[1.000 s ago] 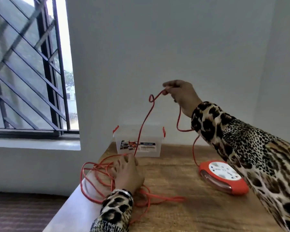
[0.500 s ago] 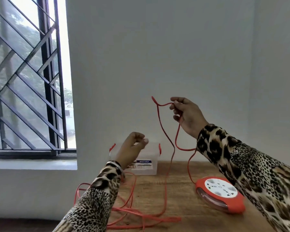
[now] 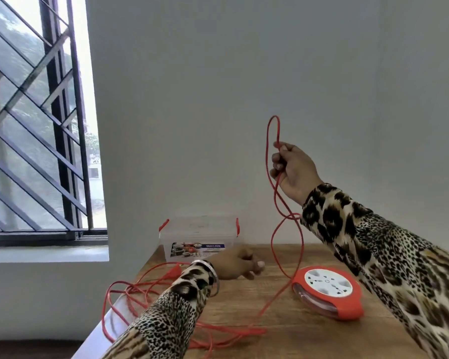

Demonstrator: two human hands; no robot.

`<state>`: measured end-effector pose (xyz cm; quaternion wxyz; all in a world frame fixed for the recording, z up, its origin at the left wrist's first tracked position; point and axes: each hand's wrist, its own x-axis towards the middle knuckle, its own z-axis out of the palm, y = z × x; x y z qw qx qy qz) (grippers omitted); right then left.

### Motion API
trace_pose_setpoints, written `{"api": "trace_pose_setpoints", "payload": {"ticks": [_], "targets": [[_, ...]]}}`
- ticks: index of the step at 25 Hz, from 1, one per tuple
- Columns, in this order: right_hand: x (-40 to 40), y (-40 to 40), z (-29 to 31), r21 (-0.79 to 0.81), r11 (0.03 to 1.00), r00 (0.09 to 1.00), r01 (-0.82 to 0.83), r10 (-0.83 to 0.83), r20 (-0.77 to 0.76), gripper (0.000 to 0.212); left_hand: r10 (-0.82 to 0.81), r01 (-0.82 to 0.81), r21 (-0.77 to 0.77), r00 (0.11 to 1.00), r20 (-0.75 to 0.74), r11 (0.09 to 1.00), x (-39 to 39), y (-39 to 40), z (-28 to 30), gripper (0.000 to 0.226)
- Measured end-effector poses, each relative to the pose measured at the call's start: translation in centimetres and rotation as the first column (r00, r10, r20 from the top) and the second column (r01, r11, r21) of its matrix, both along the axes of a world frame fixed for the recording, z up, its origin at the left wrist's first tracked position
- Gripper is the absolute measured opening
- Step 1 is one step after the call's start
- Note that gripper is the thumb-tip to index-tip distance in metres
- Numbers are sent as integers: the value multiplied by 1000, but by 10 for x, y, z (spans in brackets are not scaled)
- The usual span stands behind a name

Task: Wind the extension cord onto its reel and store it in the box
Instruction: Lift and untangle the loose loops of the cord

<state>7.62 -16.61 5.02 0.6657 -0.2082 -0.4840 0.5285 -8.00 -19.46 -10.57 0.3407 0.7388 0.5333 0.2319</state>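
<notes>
Looks like a plain room in a home: bare grey wall (image 3: 244, 86) behind the hands, barred window (image 3: 36, 125) with trees outside off to the left, wooden table (image 3: 270, 307) under them.

Single head-worn wide-angle view, forward and slightly down over the wooden table (image 3: 283, 301) toward the near wall (image 3: 244, 86).
</notes>
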Motion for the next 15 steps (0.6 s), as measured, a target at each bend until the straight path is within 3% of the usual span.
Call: {"api": "trace_pose_setpoints", "payload": {"ticks": [3,6,9,10,11,12,13,14,15], "targets": [[0,4,-10,-42,999,1000,6,-5,7,22,0,-29,-109,966,-257,994,10,-5,-21,61],[-1,11,-11,-31,995,991,92,-88,100,23,-105,106,-25,866,-489,994,24,-8,-48,34],[4,19,-29,-55,987,919,153,-122,375,21,7,29,77,903,-430,997,15,-4,-28,24],[6,20,-39,-45,982,845,182,-133,517,18,75,-48,86,935,-348,995,8,-1,-13,25],[8,21,-50,13,970,717,241,-187,672,15,165,-146,95,956,-244,985,0,1,4,25],[9,23,-60,146,940,517,308,-294,804,17,262,-251,92,956,-133,964,-8,3,23,24],[8,22,-68,344,870,292,353,-452,843,21,341,-339,66,940,-17,939,-16,5,41,22],[4,17,-72,550,764,161,337,-622,766,24,388,-391,22,917,96,920,-23,7,58,21],[-4,10,-72,685,675,181,274,-736,652,23,414,-418,-21,890,192,908,-30,6,75,21]]}}
